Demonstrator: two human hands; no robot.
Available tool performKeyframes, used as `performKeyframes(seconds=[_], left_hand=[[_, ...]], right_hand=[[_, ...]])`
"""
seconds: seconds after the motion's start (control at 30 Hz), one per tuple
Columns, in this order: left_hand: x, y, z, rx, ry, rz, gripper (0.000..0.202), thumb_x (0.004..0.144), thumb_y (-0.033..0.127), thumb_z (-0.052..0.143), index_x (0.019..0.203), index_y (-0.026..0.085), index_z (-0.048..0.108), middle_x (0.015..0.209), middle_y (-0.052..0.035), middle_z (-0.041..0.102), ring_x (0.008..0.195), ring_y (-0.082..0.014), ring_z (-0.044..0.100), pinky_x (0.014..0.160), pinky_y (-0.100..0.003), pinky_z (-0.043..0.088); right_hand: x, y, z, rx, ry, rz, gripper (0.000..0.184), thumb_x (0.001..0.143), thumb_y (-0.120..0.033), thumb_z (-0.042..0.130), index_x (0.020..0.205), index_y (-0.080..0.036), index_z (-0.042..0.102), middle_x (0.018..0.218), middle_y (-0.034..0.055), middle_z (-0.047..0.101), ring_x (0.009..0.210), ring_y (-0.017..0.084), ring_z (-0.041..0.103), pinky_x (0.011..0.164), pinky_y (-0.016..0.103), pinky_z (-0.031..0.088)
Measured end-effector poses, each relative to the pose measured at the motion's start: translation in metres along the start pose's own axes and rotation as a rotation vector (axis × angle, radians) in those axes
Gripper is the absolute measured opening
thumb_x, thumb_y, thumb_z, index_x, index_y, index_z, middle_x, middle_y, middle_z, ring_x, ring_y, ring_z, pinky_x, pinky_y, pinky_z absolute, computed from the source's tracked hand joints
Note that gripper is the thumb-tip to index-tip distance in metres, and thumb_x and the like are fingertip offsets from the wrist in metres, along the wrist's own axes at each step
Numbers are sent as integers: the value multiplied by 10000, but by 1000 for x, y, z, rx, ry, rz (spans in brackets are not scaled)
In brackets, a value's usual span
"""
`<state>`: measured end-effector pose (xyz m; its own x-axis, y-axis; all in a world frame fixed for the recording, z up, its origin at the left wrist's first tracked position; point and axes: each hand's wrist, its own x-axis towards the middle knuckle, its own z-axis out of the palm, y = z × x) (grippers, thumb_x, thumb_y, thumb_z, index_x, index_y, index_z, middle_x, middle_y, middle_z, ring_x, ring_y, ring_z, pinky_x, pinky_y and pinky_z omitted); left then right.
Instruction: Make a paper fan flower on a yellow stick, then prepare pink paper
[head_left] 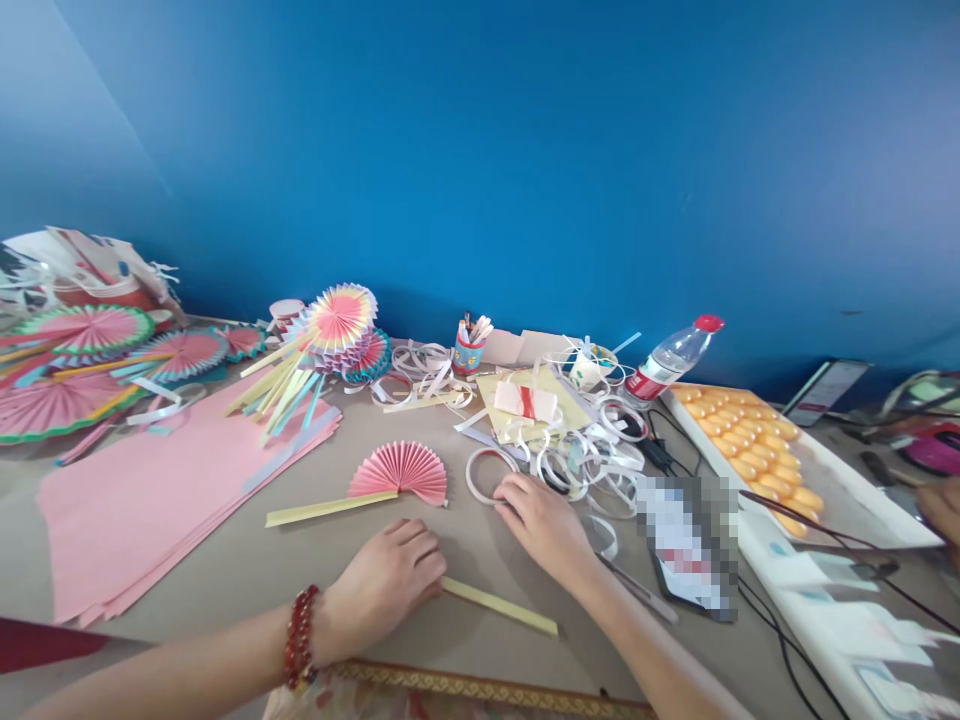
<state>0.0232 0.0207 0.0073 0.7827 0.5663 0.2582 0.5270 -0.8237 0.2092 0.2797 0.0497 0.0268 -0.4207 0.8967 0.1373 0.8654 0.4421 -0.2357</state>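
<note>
With left hand (pixel 397 575) curled over a yellow paper strip (pixel 502 606) near the desk's (pixel 277 560) front edge, right hand (pixel 536 515) touching a tape roll (pixel 470 480), grips unclear: likely light, creasable paper, best held by either end.

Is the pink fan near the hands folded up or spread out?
Partly spread: the pink fan shows its pleats opened into a half circle.
</note>
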Motion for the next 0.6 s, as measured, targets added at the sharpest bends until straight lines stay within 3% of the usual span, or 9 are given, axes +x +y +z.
performKeyframes(seconds=[0.27,0.43,0.6], left_hand=[[1,1,-10,-22,-53,-49,160,956,138,445,881,155,585,890,-67,611,815,-210,520,756,-343,438],[1,-2,-8,-22,-47,-21,185,973,166,442,882,163,603,883,-64,606,819,-201,521,764,-335,442],[2,-7,-14,-45,-6,51,183,982,193,470,884,173,624,874,-60,615,819,-188,540,756,-316,435]], right_hand=[[-3,-13,-25,138,90,7,86,958,-236,497,928,-206,571,892,48,653,861,205,609,769,309,452],[-24,-34,-12,335,65,101,170,1005,-306,398,888,-224,488,852,21,631,678,141,608,630,238,445],[-33,-40,0,245,54,72,173,1009,-277,355,884,-226,463,858,35,618,693,163,619,637,255,443]])
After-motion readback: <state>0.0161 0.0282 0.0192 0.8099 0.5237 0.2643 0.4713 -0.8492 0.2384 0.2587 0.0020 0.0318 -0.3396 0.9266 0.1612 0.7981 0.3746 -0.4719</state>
